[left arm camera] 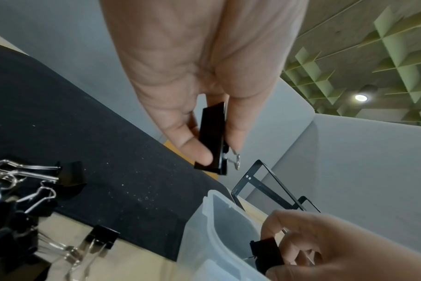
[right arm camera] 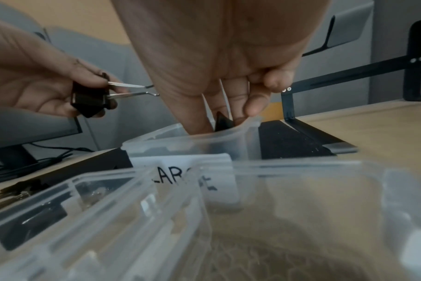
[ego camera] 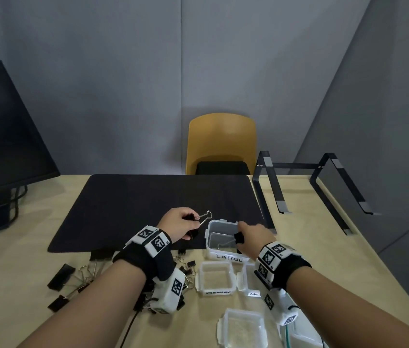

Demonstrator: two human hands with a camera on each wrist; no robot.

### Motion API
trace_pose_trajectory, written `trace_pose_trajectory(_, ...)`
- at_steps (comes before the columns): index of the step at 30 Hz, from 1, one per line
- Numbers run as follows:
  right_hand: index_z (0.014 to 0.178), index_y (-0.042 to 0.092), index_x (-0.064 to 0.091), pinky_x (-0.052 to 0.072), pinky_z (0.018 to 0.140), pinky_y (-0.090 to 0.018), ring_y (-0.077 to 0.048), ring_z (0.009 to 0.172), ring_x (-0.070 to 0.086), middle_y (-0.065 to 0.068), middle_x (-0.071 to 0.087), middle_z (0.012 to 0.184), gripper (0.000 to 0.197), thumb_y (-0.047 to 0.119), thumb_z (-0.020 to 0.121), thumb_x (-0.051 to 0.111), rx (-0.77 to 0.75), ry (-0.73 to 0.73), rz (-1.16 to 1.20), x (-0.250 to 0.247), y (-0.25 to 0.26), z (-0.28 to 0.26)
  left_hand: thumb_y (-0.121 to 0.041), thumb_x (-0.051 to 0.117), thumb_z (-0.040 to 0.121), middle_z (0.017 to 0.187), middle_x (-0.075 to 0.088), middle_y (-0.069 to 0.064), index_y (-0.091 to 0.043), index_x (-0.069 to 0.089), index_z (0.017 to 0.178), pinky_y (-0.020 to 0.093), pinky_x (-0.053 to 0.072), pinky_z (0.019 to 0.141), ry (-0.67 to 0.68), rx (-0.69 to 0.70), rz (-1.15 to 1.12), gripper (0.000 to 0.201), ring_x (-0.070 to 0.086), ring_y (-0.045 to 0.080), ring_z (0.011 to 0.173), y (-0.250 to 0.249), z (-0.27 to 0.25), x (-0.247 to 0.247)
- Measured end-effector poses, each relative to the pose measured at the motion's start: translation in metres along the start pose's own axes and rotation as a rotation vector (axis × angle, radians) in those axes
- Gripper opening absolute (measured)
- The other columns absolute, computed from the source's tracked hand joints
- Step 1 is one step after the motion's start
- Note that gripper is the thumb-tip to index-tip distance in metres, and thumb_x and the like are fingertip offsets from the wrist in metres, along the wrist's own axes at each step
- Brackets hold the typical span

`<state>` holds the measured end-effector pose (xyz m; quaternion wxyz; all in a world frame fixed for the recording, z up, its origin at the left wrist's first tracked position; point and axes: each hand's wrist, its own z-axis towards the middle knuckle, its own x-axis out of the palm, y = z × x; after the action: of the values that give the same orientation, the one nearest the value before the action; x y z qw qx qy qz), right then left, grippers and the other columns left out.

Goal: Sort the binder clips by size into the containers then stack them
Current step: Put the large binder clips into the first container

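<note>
My left hand (ego camera: 181, 226) pinches a large black binder clip (ego camera: 193, 223) (left arm camera: 212, 136) (right arm camera: 89, 99) above the black mat, just left of the clear container labelled LARGE (ego camera: 221, 226) (right arm camera: 180, 142). Its silver handles point toward that container. My right hand (ego camera: 251, 238) reaches into the LARGE container (left arm camera: 204, 228) and holds another large black clip (ego camera: 239, 238) (left arm camera: 267, 252) (right arm camera: 222, 121) inside it, near its right wall. A pile of loose binder clips (ego camera: 80, 275) (left arm camera: 24, 180) lies on the table under and left of my left forearm.
Two empty clear containers (ego camera: 216, 278) (ego camera: 245, 280) stand in front of the LARGE one, and a further clear container (ego camera: 242, 329) sits nearer me. A black laptop stand (ego camera: 311, 187) is at the right, a monitor (ego camera: 7, 136) at the left, a yellow chair (ego camera: 222, 141) behind the table.
</note>
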<state>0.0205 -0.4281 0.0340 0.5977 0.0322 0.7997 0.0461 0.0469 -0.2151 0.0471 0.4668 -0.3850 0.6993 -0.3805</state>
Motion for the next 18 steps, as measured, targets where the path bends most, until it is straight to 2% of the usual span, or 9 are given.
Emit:
trace_pose_trajectory(2, 0.125, 0.018, 0.044, 0.045, 0.088, -0.037, -0.028, 0.103, 0.054, -0.008, 0.061, 0.112, 0.037, 0.029, 0.09, 0.049, -0.039, -0.011, -0.068, 0.002, -0.001, 0.001, -0.008, 0.063, 0.087, 0.089, 0.062, 0.002, -0.019, 0.066, 0.085, 0.025, 0.056, 0.063, 0.008, -0.004, 0.002, 0.012, 0.062, 0.014, 0.081, 0.0, 0.003, 0.003)
trace_pose_trajectory(4, 0.128, 0.016, 0.046, 0.042, 0.091, -0.037, -0.027, 0.108, 0.05, -0.007, 0.061, 0.115, 0.039, 0.026, 0.09, 0.048, -0.053, 0.001, -0.136, 0.004, 0.0, 0.005, -0.008, 0.062, 0.087, 0.089, 0.062, 0.003, -0.02, 0.066, 0.084, 0.026, 0.056, 0.064, 0.011, -0.01, 0.007, 0.013, 0.062, 0.014, 0.081, -0.001, 0.006, 0.005)
trace_pose_trajectory(8, 0.124, 0.01, 0.053, 0.04, 0.097, -0.036, -0.028, 0.112, 0.047, -0.012, 0.058, 0.118, 0.034, 0.019, 0.092, 0.047, -0.035, 0.077, -0.181, 0.001, 0.0, 0.008, -0.007, 0.061, 0.088, 0.09, 0.061, 0.003, -0.016, 0.065, 0.088, 0.026, 0.057, 0.067, 0.024, -0.022, 0.046, 0.011, 0.062, 0.015, 0.083, -0.007, 0.012, 0.012)
trace_pose_trajectory(12, 0.118, 0.009, 0.057, 0.043, 0.093, -0.035, -0.028, 0.111, 0.05, -0.012, 0.058, 0.117, 0.03, 0.016, 0.091, 0.047, -0.024, 0.088, -0.088, -0.001, -0.003, 0.011, -0.002, 0.058, 0.086, 0.096, 0.062, 0.007, -0.013, 0.066, 0.093, 0.034, 0.058, 0.077, 0.027, -0.032, 0.123, 0.015, 0.063, 0.021, 0.09, -0.015, 0.017, 0.015)
trace_pose_trajectory(15, 0.109, 0.014, 0.062, 0.043, 0.082, -0.031, -0.027, 0.105, 0.051, -0.007, 0.05, 0.109, 0.025, 0.011, 0.089, 0.047, -0.036, -0.01, 0.061, -0.003, -0.013, 0.012, -0.005, 0.063, 0.083, 0.104, 0.059, 0.005, -0.013, 0.064, 0.106, 0.032, 0.058, 0.075, 0.025, 0.037, 0.233, 0.025, 0.064, 0.024, 0.09, -0.018, 0.02, 0.017)
trace_pose_trajectory(18, 0.11, 0.02, 0.063, 0.044, 0.092, -0.032, -0.026, 0.109, 0.044, -0.006, 0.042, 0.113, 0.025, 0.013, 0.088, 0.054, -0.016, -0.06, 0.139, -0.002, -0.028, 0.012, -0.011, 0.071, 0.078, 0.1, 0.059, 0.002, -0.016, 0.062, 0.106, 0.03, 0.058, 0.072, 0.022, 0.095, 0.273, 0.029, 0.062, 0.016, 0.076, -0.021, 0.024, 0.023)
